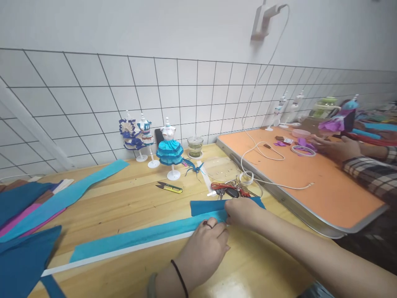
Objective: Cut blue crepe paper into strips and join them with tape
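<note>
A long turquoise crepe paper strip (139, 236) lies across the wooden table, with a narrow white tape (124, 251) along its near edge. My left hand (207, 246) is closed at the strip's right part, fingers curled over its near edge and the tape. Just beyond it, my right hand (243, 212) is closed in a pinch at the strip's right end. Both hands' fingertips are hidden. A darker blue crepe paper piece (206, 207) lies behind the strip, partly under my right hand. Yellow-handled thread snips (169, 187) rest farther back.
Dress-form stands, one in a turquoise ruffled dress (169, 151), line the wall beside a glass cup (195, 147). Keys (228, 190) lie behind my hands. Crepe sheets (27, 256) cover the left side. A raised orange board (294, 178) bears a white cable; another person's hand (336, 149) is there.
</note>
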`<state>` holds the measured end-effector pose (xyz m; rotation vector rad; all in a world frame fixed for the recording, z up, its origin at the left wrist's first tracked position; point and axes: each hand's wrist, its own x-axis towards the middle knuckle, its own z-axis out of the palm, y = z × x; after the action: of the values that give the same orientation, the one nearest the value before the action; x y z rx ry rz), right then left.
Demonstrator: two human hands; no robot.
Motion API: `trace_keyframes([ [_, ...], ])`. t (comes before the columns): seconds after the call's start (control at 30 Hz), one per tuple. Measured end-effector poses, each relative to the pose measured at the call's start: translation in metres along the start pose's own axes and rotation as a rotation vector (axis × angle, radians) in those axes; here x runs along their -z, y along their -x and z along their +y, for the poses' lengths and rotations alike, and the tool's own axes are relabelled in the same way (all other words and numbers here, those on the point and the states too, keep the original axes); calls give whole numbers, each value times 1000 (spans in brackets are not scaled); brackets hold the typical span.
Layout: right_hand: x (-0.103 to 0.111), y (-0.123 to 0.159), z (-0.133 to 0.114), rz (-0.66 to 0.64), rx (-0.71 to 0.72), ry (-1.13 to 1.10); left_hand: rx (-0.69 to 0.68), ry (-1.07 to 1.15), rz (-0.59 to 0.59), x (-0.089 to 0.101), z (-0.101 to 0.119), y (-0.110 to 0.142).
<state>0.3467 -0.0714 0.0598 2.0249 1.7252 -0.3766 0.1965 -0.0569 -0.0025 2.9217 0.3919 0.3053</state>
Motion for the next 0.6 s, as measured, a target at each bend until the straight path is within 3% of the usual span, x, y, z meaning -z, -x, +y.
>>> trace_keyframes([
  [0.4,-7,20,40,88,-56,45,18,-31,-14,1,5,-5],
  [0.6,-16,24,49,141,-76,68,2,-93,-10,-1,8,-7],
])
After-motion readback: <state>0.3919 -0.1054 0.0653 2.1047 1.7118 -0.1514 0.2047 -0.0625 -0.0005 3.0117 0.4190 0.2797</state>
